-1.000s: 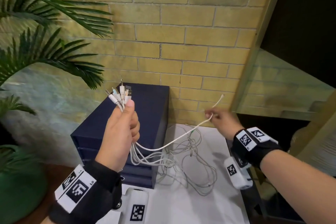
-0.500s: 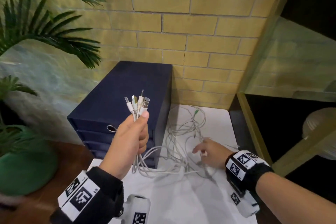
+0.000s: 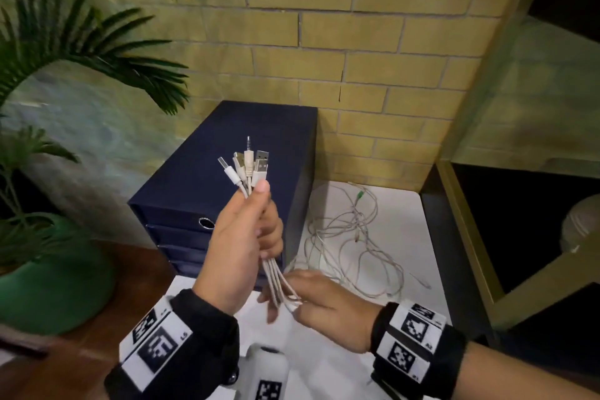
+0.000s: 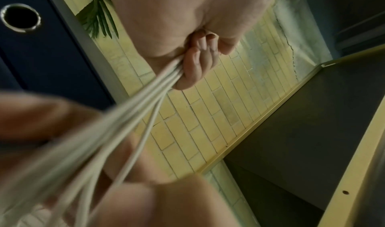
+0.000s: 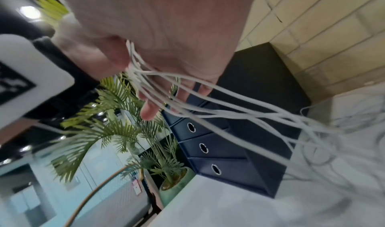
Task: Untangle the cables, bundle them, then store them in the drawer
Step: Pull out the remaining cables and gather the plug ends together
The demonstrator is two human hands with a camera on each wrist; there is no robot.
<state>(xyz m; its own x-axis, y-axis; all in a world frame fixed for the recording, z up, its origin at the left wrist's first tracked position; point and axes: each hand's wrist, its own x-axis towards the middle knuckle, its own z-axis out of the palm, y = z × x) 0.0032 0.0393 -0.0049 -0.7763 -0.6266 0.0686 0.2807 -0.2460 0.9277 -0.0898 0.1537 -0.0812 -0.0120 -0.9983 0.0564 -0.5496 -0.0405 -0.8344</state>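
Observation:
My left hand (image 3: 256, 224) grips a bunch of white cables (image 3: 248, 169) upright, with the plugs fanned out above the thumb. Its curled fingers (image 4: 198, 62) close round the strands (image 4: 145, 102). Just below it, my right hand (image 3: 311, 295) has the same strands gathered in the crook of its thumb, fingers stretched out to the left. In the right wrist view the cables (image 5: 208, 112) run from thumb and palm (image 5: 166, 65) out to the table. The loose lengths (image 3: 354, 237) lie tangled on the white tabletop (image 3: 409, 224). The dark blue drawer unit (image 3: 227, 153) stands behind, drawers closed.
A palm plant in a green pot (image 3: 48, 286) stands at the left on a brown wooden surface (image 3: 97, 351). A yellow brick wall (image 3: 324, 58) backs the table. A yellow-framed shelf (image 3: 467, 253) borders the table on the right. The drawers have round ring pulls (image 5: 203, 148).
My right hand let go of the cable end it held up at the right, dropped to the table, then moved left under my left hand onto the strands. The left hand kept its grip.

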